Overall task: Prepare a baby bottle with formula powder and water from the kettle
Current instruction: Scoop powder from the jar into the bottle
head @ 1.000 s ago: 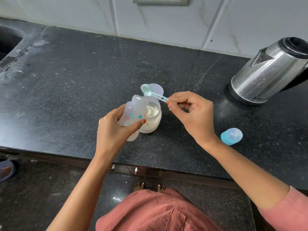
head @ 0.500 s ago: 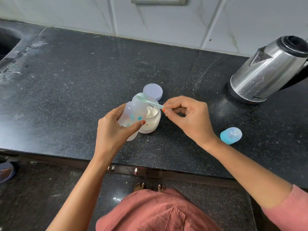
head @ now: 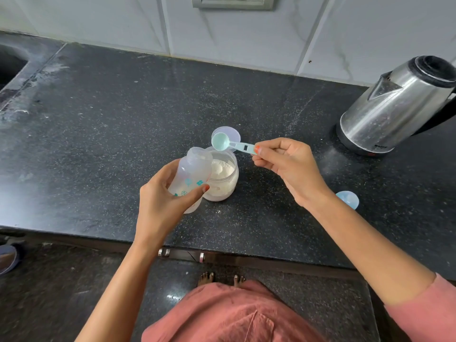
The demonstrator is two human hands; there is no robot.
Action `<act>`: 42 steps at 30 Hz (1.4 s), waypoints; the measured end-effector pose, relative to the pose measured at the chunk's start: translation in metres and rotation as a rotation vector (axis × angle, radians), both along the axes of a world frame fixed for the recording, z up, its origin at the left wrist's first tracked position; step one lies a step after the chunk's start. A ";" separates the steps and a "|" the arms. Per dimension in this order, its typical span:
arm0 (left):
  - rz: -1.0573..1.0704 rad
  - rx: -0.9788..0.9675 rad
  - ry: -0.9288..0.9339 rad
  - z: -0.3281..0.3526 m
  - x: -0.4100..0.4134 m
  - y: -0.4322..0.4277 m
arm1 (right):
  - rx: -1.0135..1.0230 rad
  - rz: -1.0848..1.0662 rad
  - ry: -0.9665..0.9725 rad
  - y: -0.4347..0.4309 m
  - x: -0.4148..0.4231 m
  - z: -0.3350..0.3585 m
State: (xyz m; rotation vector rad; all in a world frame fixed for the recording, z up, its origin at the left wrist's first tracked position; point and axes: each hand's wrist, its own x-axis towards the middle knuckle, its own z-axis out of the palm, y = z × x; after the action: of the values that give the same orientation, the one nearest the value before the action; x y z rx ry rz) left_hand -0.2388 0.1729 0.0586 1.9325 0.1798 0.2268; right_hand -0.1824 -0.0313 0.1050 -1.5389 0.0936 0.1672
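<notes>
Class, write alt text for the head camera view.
A left hand tilts an open baby bottle beside a powder jar while the right hand holds an empty teal scoop above. A steel kettle stands right on the black counter.

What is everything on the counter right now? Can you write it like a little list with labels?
left hand: holds the baby bottle, open at the top and tilted toward the jar
right hand: fingers pinch the handle of the scoop
scoop: looks empty, held above the jar
powder jar: open, white powder inside
jar lid: lying behind the jar
kettle: standing at the right, untouched
blue cap: lying on the counter near the right wrist
</notes>
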 end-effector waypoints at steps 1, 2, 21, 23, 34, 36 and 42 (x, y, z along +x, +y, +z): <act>0.006 -0.016 0.006 -0.001 -0.001 0.001 | -0.030 0.000 0.009 0.000 0.002 -0.001; 0.011 -0.029 0.010 -0.003 -0.002 0.003 | -0.081 0.004 0.008 0.000 0.005 -0.002; -0.061 -0.126 0.013 -0.011 -0.008 0.013 | -1.022 0.474 -0.425 0.037 0.032 -0.025; -0.078 -0.141 0.010 -0.010 -0.007 0.011 | -1.020 0.511 -0.402 0.036 0.033 -0.023; -0.246 -0.217 -0.005 -0.008 -0.008 0.002 | -0.703 0.229 -0.305 0.018 0.025 -0.021; -0.285 -0.226 -0.006 -0.008 -0.007 -0.002 | -0.666 0.175 -0.290 0.012 0.023 -0.022; -0.377 -0.220 -0.005 -0.008 0.000 -0.031 | -0.605 0.104 -0.278 -0.019 0.018 -0.025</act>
State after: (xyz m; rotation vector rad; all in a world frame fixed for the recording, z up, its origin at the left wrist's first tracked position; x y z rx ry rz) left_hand -0.2389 0.1421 0.0508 1.7084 -0.1582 -0.0393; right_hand -0.1647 -0.0498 0.0805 -2.1568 -0.1723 0.0009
